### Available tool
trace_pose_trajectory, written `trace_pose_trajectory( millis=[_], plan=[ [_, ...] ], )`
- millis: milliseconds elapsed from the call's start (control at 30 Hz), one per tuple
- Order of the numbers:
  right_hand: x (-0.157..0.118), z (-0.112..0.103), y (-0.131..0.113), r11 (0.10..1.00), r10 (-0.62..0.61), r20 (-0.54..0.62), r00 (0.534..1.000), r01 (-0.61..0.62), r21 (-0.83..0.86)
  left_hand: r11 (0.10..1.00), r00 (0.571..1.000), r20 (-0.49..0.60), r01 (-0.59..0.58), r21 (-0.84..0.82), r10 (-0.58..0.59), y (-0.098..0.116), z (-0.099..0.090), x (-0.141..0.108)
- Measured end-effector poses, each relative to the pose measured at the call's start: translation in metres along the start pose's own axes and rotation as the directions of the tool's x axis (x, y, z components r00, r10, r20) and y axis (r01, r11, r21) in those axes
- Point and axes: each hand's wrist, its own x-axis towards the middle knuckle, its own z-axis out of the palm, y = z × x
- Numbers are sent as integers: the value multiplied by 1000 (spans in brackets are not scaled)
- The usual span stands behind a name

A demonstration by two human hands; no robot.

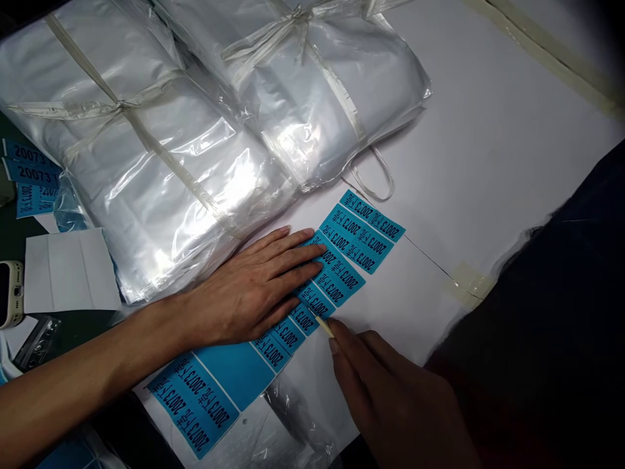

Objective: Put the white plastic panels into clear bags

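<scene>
A strip of blue labels (229,371) with dark printed numbers runs diagonally across the white surface. My left hand (249,286) lies flat on the strip, fingers stretched out and slightly apart, covering part of several labels. Close to its little finger, my right hand (390,397) pinches a slim tool with a pale yellow handle (325,326). The thin dark tip of this tool touches or nearly touches a label; its exact kind is unclear. Several labels (364,231) show beyond my left fingertips.
Two clear plastic bundles tied with pale string, one at left (161,163) and one at the top (317,78), lie beyond my hands. More blue labels (34,172), a folded white sheet (71,270) and a phone (10,293) sit at the left edge.
</scene>
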Motion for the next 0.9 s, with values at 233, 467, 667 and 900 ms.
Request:
trace_pose_trajectory(
  millis=[233, 467, 667, 900],
  plan=[
    [-8, -1, 1, 999, -5, 38, 999, 7, -49, 1000, 1000, 1, -3, 9, 3, 0, 0, 1],
    [-32, 4, 9, 996, -29, 207, 978, 45, -74, 1000, 1000, -18, -10, 7, 10, -1, 2, 1],
    [-42, 1, 13, 995, 1, 217, 976, 20, -95, 1000, 1000, -22, -8, 2, 8, -1, 2, 0],
    [-63, 0, 24, 1000, -3, 221, 975, 9, -27, 999, 1000, 12, -12, 36, 12, 0, 0, 1]
  ],
)
